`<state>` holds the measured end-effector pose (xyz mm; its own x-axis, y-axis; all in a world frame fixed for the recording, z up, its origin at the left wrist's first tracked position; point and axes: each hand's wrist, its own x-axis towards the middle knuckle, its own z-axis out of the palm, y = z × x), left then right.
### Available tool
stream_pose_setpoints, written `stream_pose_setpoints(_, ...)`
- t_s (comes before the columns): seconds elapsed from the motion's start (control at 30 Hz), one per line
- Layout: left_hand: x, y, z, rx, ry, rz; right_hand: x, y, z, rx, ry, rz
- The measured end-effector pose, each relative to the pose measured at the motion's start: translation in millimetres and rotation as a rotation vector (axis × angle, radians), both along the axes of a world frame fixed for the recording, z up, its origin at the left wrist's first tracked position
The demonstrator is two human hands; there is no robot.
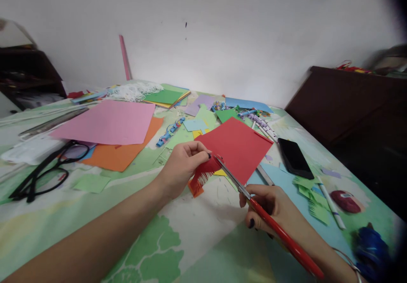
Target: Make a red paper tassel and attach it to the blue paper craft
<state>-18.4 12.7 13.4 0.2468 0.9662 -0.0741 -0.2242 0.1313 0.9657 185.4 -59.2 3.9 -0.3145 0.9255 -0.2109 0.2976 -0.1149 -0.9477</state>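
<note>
My left hand (182,166) pinches a small red paper strip (203,170) whose lower edge is cut into a fine fringe. In my right hand (273,211) is a pair of scissors (276,228) with long red handles. The blade tips lie at the right end of the fringed strip, close to my left fingertips. Behind the blades a larger red sheet (237,145) rests on the table. A small orange piece (195,189) sits just below the strip.
Pink (108,122) and orange sheets (124,153) and black glasses (47,175) lie at left. A phone (294,158), green fringed scraps (313,198) and a dark red object (346,201) are at right. Paper pieces and white string (135,91) lie farther back.
</note>
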Motion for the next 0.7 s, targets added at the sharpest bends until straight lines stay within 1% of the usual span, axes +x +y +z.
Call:
stream_pose_setpoints(0.13, 0.4, -0.6, 0.7, 0.005, -0.001, -0.006, -0.3, 0.3, -0.5, -0.008, 0.012, 0.003)
stream_pose_setpoints(0.33, 1.3, -0.4, 2.3, 0.000, -0.018, -0.009, -0.1, 0.6, 1.5, -0.008, -0.063, -0.015)
stream_pose_setpoints(0.53, 1.1, -0.3, 2.1, 0.000, -0.013, -0.003, -0.5, 0.8, 2.6, -0.010, -0.084, -0.020)
stream_pose_setpoints(0.7, 0.9, 1.1, 1.4, 0.008, 0.001, 0.009, -0.7, 0.9, 1.9, -0.015, -0.064, -0.022)
